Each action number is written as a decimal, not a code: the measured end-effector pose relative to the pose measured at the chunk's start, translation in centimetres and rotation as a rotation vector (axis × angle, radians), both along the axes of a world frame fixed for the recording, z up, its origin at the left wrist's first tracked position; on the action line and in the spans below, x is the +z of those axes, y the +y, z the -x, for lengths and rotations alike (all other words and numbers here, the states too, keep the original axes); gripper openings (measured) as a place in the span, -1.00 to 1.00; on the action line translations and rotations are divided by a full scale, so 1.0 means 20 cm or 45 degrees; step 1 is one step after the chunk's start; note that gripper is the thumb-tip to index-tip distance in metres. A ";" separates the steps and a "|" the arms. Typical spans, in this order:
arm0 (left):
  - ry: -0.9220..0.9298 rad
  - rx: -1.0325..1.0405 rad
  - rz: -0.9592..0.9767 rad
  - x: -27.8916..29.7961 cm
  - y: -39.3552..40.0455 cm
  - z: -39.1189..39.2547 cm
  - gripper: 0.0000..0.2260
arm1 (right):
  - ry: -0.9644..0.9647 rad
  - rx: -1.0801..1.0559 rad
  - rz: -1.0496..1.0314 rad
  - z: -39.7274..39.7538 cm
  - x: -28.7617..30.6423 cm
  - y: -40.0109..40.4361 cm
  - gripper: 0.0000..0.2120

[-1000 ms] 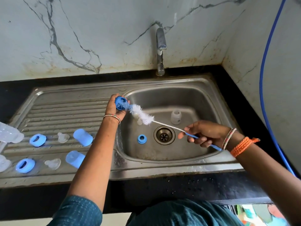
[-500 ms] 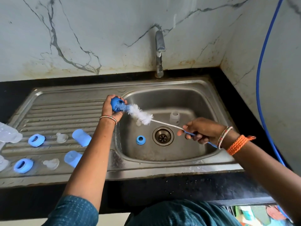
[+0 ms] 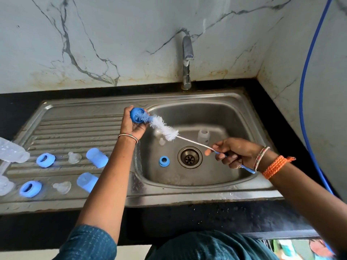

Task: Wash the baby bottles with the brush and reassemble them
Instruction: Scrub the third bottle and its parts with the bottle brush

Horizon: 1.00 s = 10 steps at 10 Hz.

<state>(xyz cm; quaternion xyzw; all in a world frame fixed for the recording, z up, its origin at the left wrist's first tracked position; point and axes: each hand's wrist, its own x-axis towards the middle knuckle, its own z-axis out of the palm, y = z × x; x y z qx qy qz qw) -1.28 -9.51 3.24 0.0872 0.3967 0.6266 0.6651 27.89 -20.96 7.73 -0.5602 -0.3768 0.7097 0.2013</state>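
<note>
My left hand (image 3: 131, 125) grips a blue bottle cap (image 3: 138, 115) over the sink's left rim. My right hand (image 3: 236, 153) holds the blue handle of a white bristle brush (image 3: 164, 127), whose tip is inside the cap. In the basin lie a blue ring (image 3: 164, 161), a clear nipple (image 3: 161, 141) and a clear bottle (image 3: 203, 136). On the drainboard sit two blue rings (image 3: 45, 160) (image 3: 31, 188), two clear nipples (image 3: 74, 157) (image 3: 62, 187), two blue caps (image 3: 96, 157) (image 3: 86, 182) and clear bottles (image 3: 11, 151) at the left edge.
The steel sink (image 3: 234, 192) has a drain (image 3: 190, 157) at its centre. A tap (image 3: 187, 59) stands behind the basin, with no water running. A blue hose (image 3: 302, 87) hangs along the right wall. Black counter surrounds the sink.
The brush tip has pushed a little deeper into the cap in my left hand. Both hands stay in nearly the same place.
</note>
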 end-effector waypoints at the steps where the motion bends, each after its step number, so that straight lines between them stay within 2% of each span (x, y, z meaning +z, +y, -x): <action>1: 0.051 -0.030 0.071 -0.02 0.01 0.03 -0.67 | -0.501 0.130 -0.558 0.02 0.00 -0.04 -0.77; 2: 0.081 -0.044 0.185 -0.04 0.02 0.05 -0.71 | -1.509 0.243 -1.616 0.03 -0.04 -0.04 -0.64; 3: 0.077 -0.043 0.199 -0.03 0.02 0.03 -0.79 | -1.668 0.274 -2.045 0.04 -0.06 -0.05 -0.56; 4: 0.042 -0.035 0.102 -0.03 0.00 0.03 -0.75 | -1.124 0.166 -1.177 0.10 0.02 -0.08 -0.68; 5: -0.018 -0.029 -0.007 -0.05 0.01 0.04 -0.74 | -0.163 -0.037 -0.173 0.08 0.02 -0.04 -0.73; 6: -0.029 -0.014 -0.008 -0.06 0.03 0.03 -0.75 | -0.555 0.020 -0.561 0.08 -0.01 -0.07 -0.72; 7: 0.040 -0.010 0.049 -0.04 0.03 0.00 -0.73 | -1.651 0.191 -1.732 0.06 -0.04 -0.09 -0.55; 8: 0.006 0.027 0.051 -0.03 0.04 -0.02 -0.74 | -1.506 0.219 -1.601 0.10 -0.01 -0.10 -0.52; 9: -0.146 0.035 -0.040 0.02 0.05 -0.02 -0.74 | -0.320 0.120 -0.214 0.08 0.05 -0.07 -0.58; 10: -0.127 -0.025 -0.101 0.04 0.05 -0.02 -0.73 | 0.012 -0.045 -0.008 0.02 -0.04 -0.02 -0.61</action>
